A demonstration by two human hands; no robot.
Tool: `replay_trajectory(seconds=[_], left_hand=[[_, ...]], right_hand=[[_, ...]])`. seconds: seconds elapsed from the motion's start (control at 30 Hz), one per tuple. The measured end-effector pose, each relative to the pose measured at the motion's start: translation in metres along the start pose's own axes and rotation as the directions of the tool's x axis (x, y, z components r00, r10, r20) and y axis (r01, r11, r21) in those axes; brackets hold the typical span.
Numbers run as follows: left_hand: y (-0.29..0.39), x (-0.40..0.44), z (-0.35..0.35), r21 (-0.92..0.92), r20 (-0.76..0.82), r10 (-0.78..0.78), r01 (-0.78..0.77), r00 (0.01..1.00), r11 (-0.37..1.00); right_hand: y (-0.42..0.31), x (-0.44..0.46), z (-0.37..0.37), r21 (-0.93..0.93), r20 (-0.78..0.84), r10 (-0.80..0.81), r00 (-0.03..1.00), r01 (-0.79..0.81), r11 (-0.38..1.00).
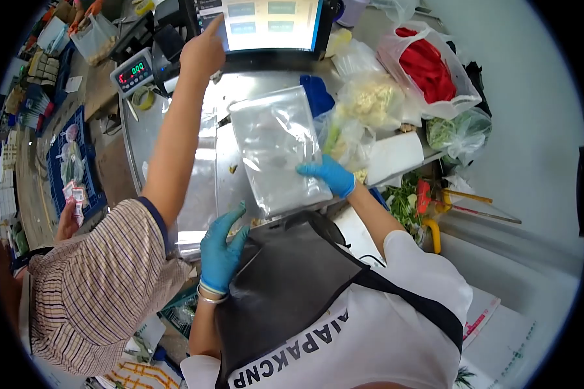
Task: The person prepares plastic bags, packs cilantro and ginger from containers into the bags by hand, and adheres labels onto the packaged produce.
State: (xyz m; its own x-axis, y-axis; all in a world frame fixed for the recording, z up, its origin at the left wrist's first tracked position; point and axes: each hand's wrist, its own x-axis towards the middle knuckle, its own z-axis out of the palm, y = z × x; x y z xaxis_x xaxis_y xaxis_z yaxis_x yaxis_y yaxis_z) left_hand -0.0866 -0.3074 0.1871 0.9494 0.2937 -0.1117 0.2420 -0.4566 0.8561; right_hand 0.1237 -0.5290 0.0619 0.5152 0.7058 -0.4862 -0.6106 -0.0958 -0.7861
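A flat stack of clear plastic bags (276,146) lies tilted in front of me, above the metal table (198,175). My right hand (331,176), in a blue glove, grips the stack at its right edge, thumb on top and the other fingers hidden beneath. Close to my apron, my left hand (222,249) wears a similar glove and a bracelet at the wrist. Its thumb and fingers are apart with nothing between them, a little short of the stack's lower left corner.
A co-worker's hand (204,48) points at a lit screen (269,26). Left of it stand a scale display (133,71) and a tape roll (143,98). On the right are a bag with red material (428,65), filled clear bags (370,100) and leafy greens (402,204).
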Motion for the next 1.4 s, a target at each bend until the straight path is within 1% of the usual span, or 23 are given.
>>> replay_trajectory(seconds=[0.03,0.17,0.27,0.37,0.43,0.5,0.53,0.6,0.63,0.7,0.73,0.8,0.87,0.97,1.0,1.07,1.1,1.17,1.2,1.23,1.27,1.3,1.4], left_hand=[[-0.003,-0.004,-0.002,-0.020,0.017,0.009,-0.008,1.000,1.000],[-0.021,-0.022,-0.010,-0.057,0.072,0.025,-0.021,0.997,0.998],[-0.044,-0.038,-0.024,-0.047,0.106,0.005,0.000,0.994,0.999],[-0.062,-0.056,-0.043,-0.055,0.144,-0.028,0.036,0.989,0.998],[-0.072,-0.066,-0.055,-0.098,0.178,-0.055,0.074,0.983,0.992],[-0.081,-0.075,-0.062,-0.164,0.226,-0.094,0.133,0.970,0.977],[-0.090,-0.077,-0.063,-0.175,0.248,-0.104,0.150,0.963,0.973],[-0.110,-0.083,-0.060,-0.198,0.284,-0.111,0.172,0.952,0.965],[-0.118,-0.085,-0.056,-0.217,0.303,-0.114,0.185,0.946,0.958],[-0.135,-0.083,-0.047,-0.283,0.339,-0.096,0.199,0.936,0.938],[-0.128,-0.077,-0.046,-0.239,0.356,-0.059,0.152,0.933,0.959],[-0.115,-0.058,-0.038,-0.181,0.366,-0.003,0.074,0.931,0.981],[-0.096,-0.026,-0.023,-0.151,0.342,0.067,-0.015,0.937,0.988],[-0.031,0.052,0.019,-0.093,0.206,0.268,-0.254,0.941,0.963],[0.002,0.081,0.035,-0.092,0.179,0.291,-0.278,0.940,0.956],[0.048,0.152,0.084,-0.095,0.028,0.498,-0.493,0.867,0.865],[0.077,0.188,0.112,-0.062,-0.042,0.571,-0.572,0.820,0.818],[0.125,0.262,0.173,-0.025,-0.043,0.608,-0.609,0.793,0.793],[0.152,0.289,0.202,0.060,-0.090,0.619,-0.616,0.780,0.785],[0.173,0.321,0.232,0.124,-0.124,0.681,-0.670,0.721,0.732],[0.189,0.354,0.264,0.141,-0.115,0.620,-0.605,0.776,0.784],[0.203,0.382,0.293,0.209,-0.173,0.630,-0.596,0.757,0.775],[0.212,0.462,0.353,-0.098,0.029,0.297,-0.293,0.954,0.951]], right_hand=[[0.004,0.000,0.000,-0.047,-0.013,-0.040,0.999,0.040,0.998],[0.015,-0.014,0.018,-0.030,-0.142,-0.094,0.985,0.091,0.995],[0.027,-0.027,0.037,0.028,-0.226,0.008,0.974,-0.002,1.000],[0.074,-0.020,0.047,0.147,-0.262,-0.024,0.965,0.065,0.987],[0.124,-0.011,0.043,0.062,-0.250,-0.109,0.962,0.129,0.990],[0.120,-0.029,0.075,0.203,-0.291,-0.077,0.954,0.140,0.969],[0.138,-0.029,0.074,0.158,-0.307,-0.100,0.947,0.154,0.975],[0.140,-0.046,0.089,0.225,-0.388,-0.132,0.912,0.233,0.946],[0.118,-0.069,0.100,0.210,-0.406,-0.149,0.902,0.250,0.945],[0.140,-0.082,0.060,0.075,-0.483,-0.218,0.848,0.288,0.955],[0.143,-0.091,0.037,0.006,-0.508,-0.254,0.823,0.298,0.954],[0.095,-0.123,0.017,0.211,-0.584,-0.162,0.795,0.342,0.916],[0.055,-0.143,-0.010,0.212,-0.665,-0.223,0.713,0.467,0.859],[-0.005,-0.156,-0.040,0.261,-0.775,-0.210,0.597,0.604,0.753],[-0.012,-0.154,-0.069,0.336,-0.738,-0.239,0.631,0.651,0.680],[-0.064,-0.155,-0.069,0.403,-0.679,-0.293,0.673,0.676,0.618],[-0.075,-0.149,-0.083,0.407,-0.702,-0.292,0.650,0.702,0.584],[-0.099,-0.141,-0.113,0.409,-0.750,-0.282,0.599,0.754,0.515],[-0.114,-0.139,-0.123,0.430,-0.738,-0.275,0.617,0.743,0.512],[-0.131,-0.140,-0.129,0.452,-0.726,-0.268,0.633,0.733,0.508],[-0.147,-0.141,-0.139,0.473,-0.714,-0.259,0.650,0.721,0.506],[-0.158,-0.137,-0.153,0.461,-0.740,-0.207,0.640,0.707,0.537],[-0.167,-0.118,-0.220,0.451,-0.745,-0.169,0.645,0.673,0.586]])
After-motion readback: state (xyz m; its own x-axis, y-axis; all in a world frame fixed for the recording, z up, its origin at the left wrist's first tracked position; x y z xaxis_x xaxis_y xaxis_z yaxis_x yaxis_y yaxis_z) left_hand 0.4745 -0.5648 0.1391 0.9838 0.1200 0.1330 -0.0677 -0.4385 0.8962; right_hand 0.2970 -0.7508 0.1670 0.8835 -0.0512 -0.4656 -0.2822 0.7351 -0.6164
